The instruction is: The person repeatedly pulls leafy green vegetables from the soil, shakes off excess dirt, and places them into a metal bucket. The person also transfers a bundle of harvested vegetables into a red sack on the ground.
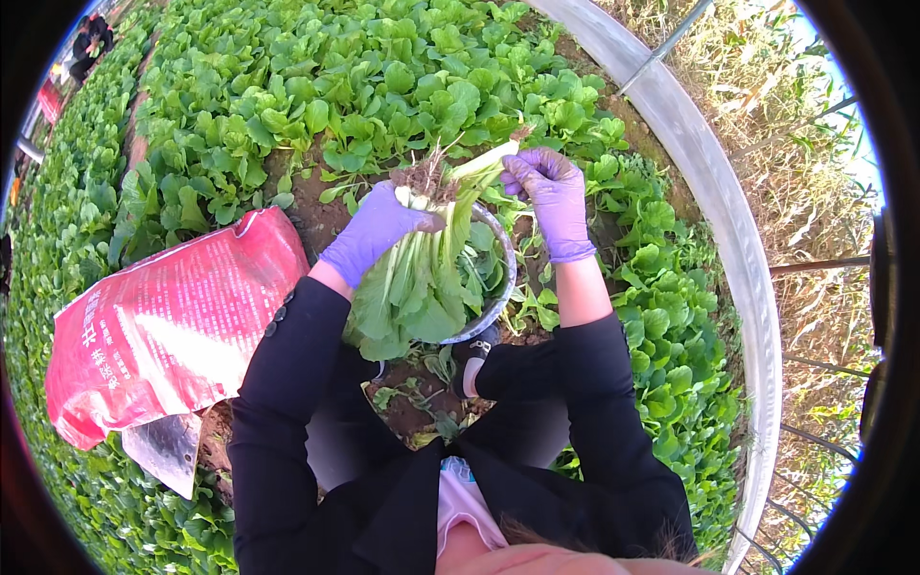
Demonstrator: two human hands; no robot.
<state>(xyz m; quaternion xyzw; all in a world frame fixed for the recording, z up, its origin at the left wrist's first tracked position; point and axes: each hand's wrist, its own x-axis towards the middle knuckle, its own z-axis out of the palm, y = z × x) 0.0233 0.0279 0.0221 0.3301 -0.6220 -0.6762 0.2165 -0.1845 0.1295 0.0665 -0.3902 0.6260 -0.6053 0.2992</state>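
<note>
My left hand, in a purple glove, grips a bunch of leafy greens around the stem bases. Soil-covered roots stick up above the thumb, and the leaves hang down. One pale-stemmed plant slants out of the bunch to the right. At its root end, my gloved right hand has its fingers curled in and pinched against the stalk; the fingertips are partly hidden. Below the bunch stands a round metal-rimmed basin with more greens in it, partly covered by the hanging leaves.
A red printed plastic sack lies at left, over a flat metal blade. Rows of greens surround me. A pale curved sheet edge with metal poles runs along the right. Another person crouches far left. My shoe is beside the basin.
</note>
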